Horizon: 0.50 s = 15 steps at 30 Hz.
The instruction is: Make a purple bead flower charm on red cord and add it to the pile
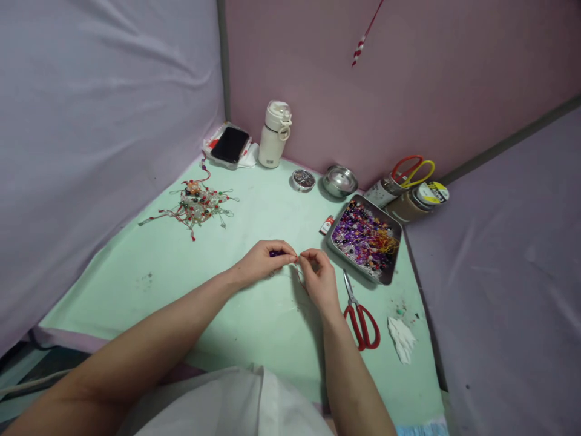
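My left hand [263,261] rests on the pale green table [158,266], fingers pinched round small purple beads [275,254] and one end of a thin red cord [298,274]. My right hand [320,277] is right beside it, fingertips pinched on the same cord, which loops down between the two hands. Both hands sit at the table's middle, just left of a metal tray of mixed beads [365,239].
Red-handled scissors [361,315] and a crumpled white tissue [401,339] lie right of my right hand. A finished beaded piece [198,204] lies far left. At the back stand a phone [230,145], white bottle [273,134], round tin [302,180], steel bowl [339,180], lighter [326,225] and jars [415,203].
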Available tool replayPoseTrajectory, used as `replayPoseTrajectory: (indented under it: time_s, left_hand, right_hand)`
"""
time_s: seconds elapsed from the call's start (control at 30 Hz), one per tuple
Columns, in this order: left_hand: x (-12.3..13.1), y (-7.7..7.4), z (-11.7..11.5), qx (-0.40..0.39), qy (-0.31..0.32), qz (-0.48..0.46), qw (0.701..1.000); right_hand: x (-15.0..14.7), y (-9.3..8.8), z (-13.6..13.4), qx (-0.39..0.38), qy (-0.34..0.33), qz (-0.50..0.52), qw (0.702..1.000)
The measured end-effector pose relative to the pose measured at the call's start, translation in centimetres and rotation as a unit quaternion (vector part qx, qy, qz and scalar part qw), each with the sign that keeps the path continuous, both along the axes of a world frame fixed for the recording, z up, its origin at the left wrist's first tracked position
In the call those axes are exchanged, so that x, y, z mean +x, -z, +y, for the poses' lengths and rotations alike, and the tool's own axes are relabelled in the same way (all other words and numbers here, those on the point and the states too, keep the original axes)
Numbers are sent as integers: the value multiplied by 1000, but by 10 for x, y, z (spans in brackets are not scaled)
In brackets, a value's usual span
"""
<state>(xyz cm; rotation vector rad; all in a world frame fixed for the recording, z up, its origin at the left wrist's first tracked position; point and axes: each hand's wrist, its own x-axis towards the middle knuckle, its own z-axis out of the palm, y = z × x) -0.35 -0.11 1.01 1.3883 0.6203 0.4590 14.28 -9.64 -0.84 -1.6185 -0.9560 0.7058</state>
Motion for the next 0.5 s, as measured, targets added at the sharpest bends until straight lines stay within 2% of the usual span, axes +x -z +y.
replayPoseTrajectory:
  time_s: [0.07,0.13,0.27,0.5]
  left_hand:
    - [1,5,1,-16,-22,16,1000]
    - [2,7,2,-41,-36,23,998]
    - [3,6,2,-108,-60,36,992]
    - [3,3,1,-214,-56,39,975]
  right_hand:
    - [-3,-4,-1,53,34,-139,988]
    - [-8,-6,-2,103,35,-233,966]
    - [-19,-2,-4,156,-30,-301,940]
    - [-20,7,-3,138,-105,-370,913]
